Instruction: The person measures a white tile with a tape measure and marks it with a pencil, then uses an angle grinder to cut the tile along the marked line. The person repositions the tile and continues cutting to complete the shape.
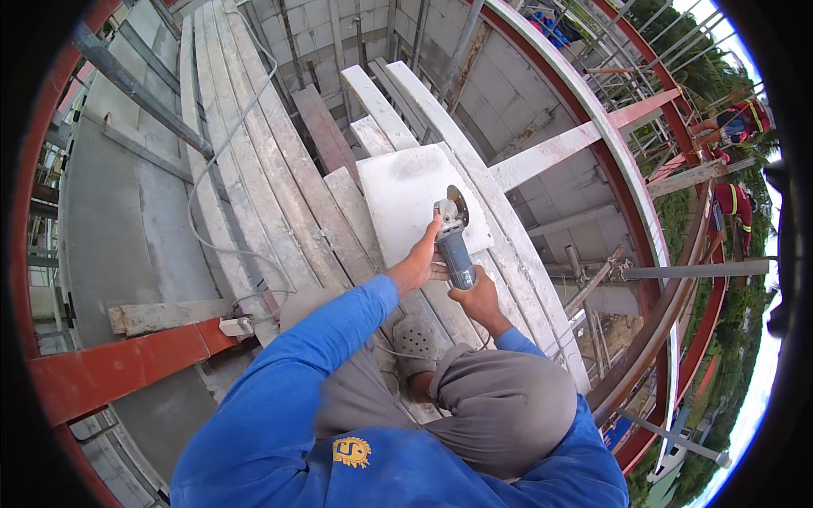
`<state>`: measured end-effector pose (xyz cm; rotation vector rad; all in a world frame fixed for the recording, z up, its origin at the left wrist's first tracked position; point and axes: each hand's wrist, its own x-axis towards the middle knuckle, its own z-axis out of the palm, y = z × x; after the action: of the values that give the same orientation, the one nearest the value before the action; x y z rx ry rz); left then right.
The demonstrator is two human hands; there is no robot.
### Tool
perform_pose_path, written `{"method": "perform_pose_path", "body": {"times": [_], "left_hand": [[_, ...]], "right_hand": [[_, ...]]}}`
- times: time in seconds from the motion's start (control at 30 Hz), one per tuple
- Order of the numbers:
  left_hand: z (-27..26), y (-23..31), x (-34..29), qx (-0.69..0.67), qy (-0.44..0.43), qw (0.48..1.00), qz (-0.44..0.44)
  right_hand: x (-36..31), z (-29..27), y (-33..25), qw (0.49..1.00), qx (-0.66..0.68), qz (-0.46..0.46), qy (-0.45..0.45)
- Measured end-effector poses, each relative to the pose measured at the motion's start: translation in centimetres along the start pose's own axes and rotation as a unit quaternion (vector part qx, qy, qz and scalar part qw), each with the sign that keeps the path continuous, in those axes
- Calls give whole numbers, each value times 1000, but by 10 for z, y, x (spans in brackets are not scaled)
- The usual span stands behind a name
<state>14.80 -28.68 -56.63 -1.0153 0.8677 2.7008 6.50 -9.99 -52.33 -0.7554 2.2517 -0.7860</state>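
Note:
Both of my hands are on a grey-blue angle grinder (457,258) with a metal head and a round cutting disc (457,206) at its far end. My left hand (417,261) grips it from the left near the head, thumb stretched along the body. My right hand (480,298) wraps the rear end. Beneath the disc lies a white, dusty slab (402,195), flat across the planks; whether the disc touches it I cannot tell. A grey clog (415,339) on my foot rests on the planks close below the hands.
Dusty wooden planks (254,169) form the platform, with gaps between some boards. A cable (196,212) loops over them to a white socket (237,327). Red steel beams (127,368) flank both sides. A block wall (525,102) stands beyond. Two people (732,207) are at far right.

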Motion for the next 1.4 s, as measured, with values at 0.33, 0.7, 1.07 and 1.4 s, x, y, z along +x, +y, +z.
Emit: {"method": "perform_pose_path", "body": {"times": [0.33,0.7,1.07,1.4], "left_hand": [[-48,-11,-24,-75,164,984,-2],[-48,19,38,48,252,959,120],[-123,-7,4,561,401,724,-12],[-132,-14,6,564,396,724,29]], "right_hand": [[14,79,-7,997,58,27,-44],[70,64,13,997,69,-2,40],[218,89,-50,998,47,-41,26],[237,99,-65,998,16,-52,13]]}}
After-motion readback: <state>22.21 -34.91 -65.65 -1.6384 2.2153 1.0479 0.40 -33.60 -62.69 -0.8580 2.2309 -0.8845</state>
